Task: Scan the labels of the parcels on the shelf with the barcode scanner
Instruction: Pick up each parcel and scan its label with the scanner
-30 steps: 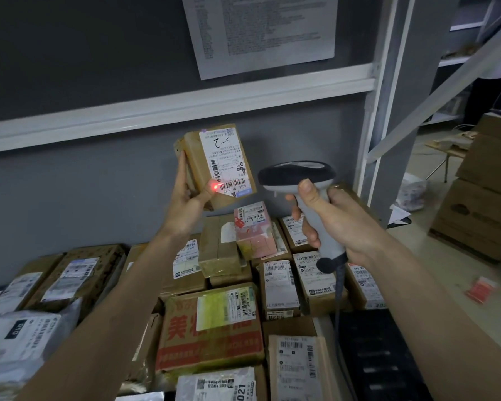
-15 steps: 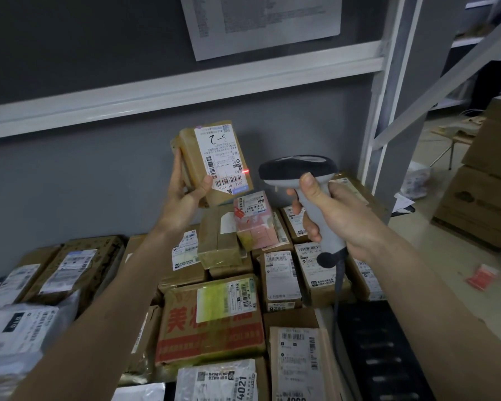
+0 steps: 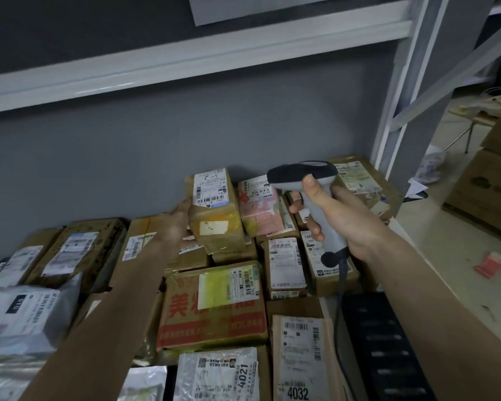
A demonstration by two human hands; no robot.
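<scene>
My left hand [image 3: 176, 224] holds the left side of a small brown parcel [image 3: 214, 209] with a white label marked "3-2". The parcel sits low at the back of the shelf, on top of other parcels, label facing up. My right hand [image 3: 334, 215] grips the grey handle of the barcode scanner [image 3: 307, 180], whose dark head points left above a pink parcel [image 3: 259, 206]. No red scan dot shows. Several labelled cardboard parcels cover the shelf, among them a red-printed box [image 3: 214, 308].
A grey back wall and a white shelf beam [image 3: 185, 62] stand above. White shelf uprights [image 3: 399, 91] stand at the right. A black crate [image 3: 388, 348] lies at the lower right. Big cartons [image 3: 486, 192] rest on the floor beyond.
My left hand has lowered the "3-2" parcel from mid-air down onto the pile at the back. The red scan dot on its label is gone. The scanner has stayed in my right hand.
</scene>
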